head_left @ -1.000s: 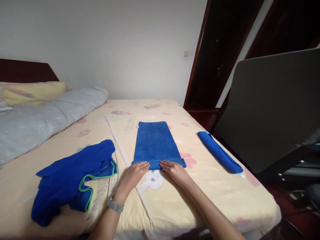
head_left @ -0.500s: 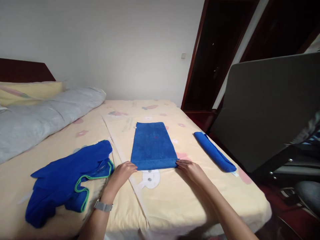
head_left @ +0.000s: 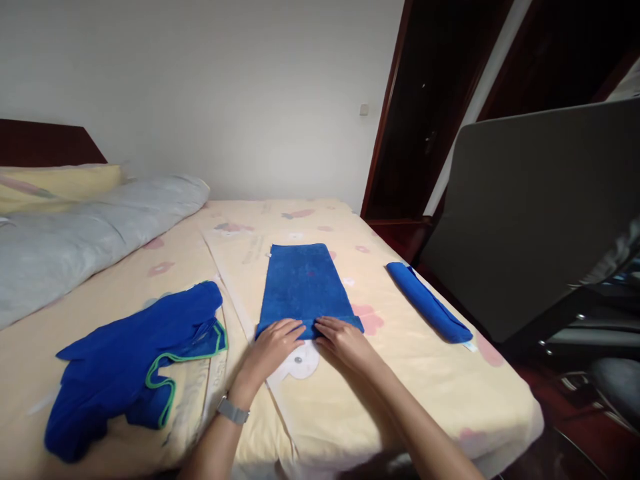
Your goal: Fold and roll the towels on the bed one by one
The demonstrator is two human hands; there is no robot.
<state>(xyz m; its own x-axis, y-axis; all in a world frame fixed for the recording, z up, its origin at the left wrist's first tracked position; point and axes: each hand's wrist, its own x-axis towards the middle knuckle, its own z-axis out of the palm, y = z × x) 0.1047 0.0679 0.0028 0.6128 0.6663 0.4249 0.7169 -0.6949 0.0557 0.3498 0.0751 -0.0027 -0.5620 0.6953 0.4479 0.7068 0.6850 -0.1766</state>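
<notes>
A blue towel (head_left: 300,280) lies flat on the bed, its near edge turned up into a narrow fold. My left hand (head_left: 280,340) grips the left half of this fold, fingers curled over the top. Close beside it, my right hand (head_left: 340,337) holds the fold right of the middle in the same way. Both thumbs are mostly hidden. To the left lies a crumpled blue cloth (head_left: 135,353) with green edging. A rolled blue towel (head_left: 427,300) with a white tag rests near the bed's right edge.
The bed (head_left: 400,407) has a pale yellow patterned sheet. A grey quilt (head_left: 100,227) and a yellow pillow (head_left: 65,183) lie at the left. Beyond the bed's right side stand a large dark panel (head_left: 540,213) and a dark door (head_left: 425,120).
Both hands have slid inward from the towel's near corners to the middle of its near edge. The folded edge now looks thicker and more rolled.
</notes>
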